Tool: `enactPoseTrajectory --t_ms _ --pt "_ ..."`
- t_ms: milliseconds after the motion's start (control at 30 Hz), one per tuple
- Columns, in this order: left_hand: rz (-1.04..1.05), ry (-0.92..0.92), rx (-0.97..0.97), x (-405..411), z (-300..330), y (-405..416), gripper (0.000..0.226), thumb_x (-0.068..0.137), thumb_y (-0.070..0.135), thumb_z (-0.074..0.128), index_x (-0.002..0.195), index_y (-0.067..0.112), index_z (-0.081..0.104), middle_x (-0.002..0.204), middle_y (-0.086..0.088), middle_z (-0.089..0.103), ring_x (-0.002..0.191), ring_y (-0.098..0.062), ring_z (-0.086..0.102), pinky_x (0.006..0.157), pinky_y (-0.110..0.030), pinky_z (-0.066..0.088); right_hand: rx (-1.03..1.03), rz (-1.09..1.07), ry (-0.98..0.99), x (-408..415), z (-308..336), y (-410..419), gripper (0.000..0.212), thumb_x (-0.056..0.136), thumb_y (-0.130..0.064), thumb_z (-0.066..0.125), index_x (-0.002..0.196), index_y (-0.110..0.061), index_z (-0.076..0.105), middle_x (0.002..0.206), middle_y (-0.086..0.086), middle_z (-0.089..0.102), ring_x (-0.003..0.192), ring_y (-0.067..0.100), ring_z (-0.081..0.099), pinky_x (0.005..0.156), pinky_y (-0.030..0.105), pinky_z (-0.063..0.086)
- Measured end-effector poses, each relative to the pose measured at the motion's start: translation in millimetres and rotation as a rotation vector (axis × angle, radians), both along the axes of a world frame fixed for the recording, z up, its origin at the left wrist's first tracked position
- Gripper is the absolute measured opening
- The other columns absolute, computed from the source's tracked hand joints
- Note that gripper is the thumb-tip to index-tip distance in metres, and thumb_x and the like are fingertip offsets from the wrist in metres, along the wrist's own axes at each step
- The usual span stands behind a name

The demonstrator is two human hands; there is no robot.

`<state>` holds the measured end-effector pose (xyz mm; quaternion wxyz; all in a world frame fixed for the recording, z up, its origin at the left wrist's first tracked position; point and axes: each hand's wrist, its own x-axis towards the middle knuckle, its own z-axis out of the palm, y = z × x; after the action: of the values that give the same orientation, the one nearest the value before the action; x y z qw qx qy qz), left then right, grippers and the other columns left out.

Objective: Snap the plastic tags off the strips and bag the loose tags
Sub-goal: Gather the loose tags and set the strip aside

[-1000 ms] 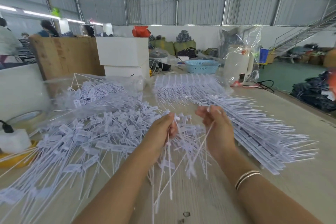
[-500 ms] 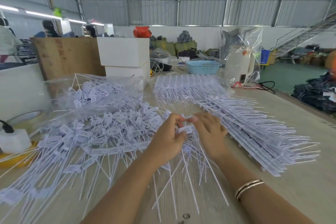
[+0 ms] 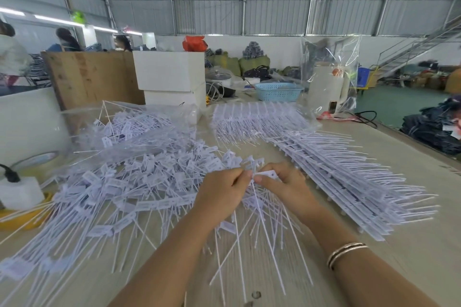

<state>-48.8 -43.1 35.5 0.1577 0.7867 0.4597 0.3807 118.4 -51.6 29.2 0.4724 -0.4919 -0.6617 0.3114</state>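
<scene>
My left hand point(image 3: 222, 194) and my right hand point(image 3: 287, 189) meet over the table's middle, fingertips together. Between them they pinch a strip of white plastic tags point(image 3: 267, 176), whose thin tails fan down toward me. A big heap of loose tags point(image 3: 129, 182) spreads to the left of my hands. Stacked uncut strips point(image 3: 349, 182) lie in a long row to the right. A clear plastic bag point(image 3: 129, 127) holding loose tags lies at the back left.
More strips under clear plastic point(image 3: 257, 119) lie behind. White foam boxes point(image 3: 172, 80), a blue basket point(image 3: 278, 91) and a bagged white appliance point(image 3: 326, 85) stand at the back. A tape roll point(image 3: 35, 159) and a white plug block point(image 3: 20, 192) sit far left. People work behind the wooden board point(image 3: 92, 77).
My hands came together from apart and sank lower toward the table, closing on the tag strip between their fingertips.
</scene>
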Motion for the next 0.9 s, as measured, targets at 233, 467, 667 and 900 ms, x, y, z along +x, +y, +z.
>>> enactPoseTrajectory --t_ms 233,467,667,900 --pt "-0.109 -0.28 -0.174 4.6 2.6 3.0 0.037 0.099 0.031 0.041 0.066 0.027 0.056 0.054 0.014 0.054 0.049 0.006 0.048 0.053 -0.009 0.037 0.171 0.017 0.171 -7.7 3.4 -1.7 0.009 0.084 -0.025 0.068 0.076 -0.03 0.069 0.086 0.007 0.066 0.093 0.028 0.061 0.096 0.057 0.04" --pt "-0.174 -0.477 -0.208 9.4 8.4 -3.1 0.038 0.1 0.034 0.037 0.072 0.019 0.057 0.054 0.017 0.052 0.054 0.002 0.047 0.054 -0.006 0.036 0.216 0.123 0.48 -21.6 6.0 -5.9 0.02 0.09 -0.02 0.06 0.089 0.0 0.062 0.072 0.019 0.067 0.075 0.033 0.066 0.08 0.041 0.052" --pt "-0.202 -0.487 -0.172 11.5 9.7 -5.6 0.038 0.101 0.031 0.036 0.069 0.019 0.052 0.055 0.015 0.05 0.051 0.006 0.045 0.054 -0.004 0.034 0.153 0.15 0.629 -28.2 3.8 -2.8 0.012 0.085 -0.025 0.063 0.078 -0.016 0.066 0.067 0.014 0.064 0.075 0.026 0.063 0.084 0.042 0.046" --pt "-0.177 -0.467 -0.172 10.5 5.4 -3.3 0.04 0.1 0.038 0.034 0.069 0.019 0.052 0.061 0.012 0.053 0.057 0.004 0.049 0.056 -0.003 0.035 0.072 0.096 0.727 -24.6 2.0 3.0 0.017 0.091 -0.018 0.057 0.076 -0.012 0.064 0.066 0.013 0.063 0.076 0.026 0.065 0.097 0.048 0.04"
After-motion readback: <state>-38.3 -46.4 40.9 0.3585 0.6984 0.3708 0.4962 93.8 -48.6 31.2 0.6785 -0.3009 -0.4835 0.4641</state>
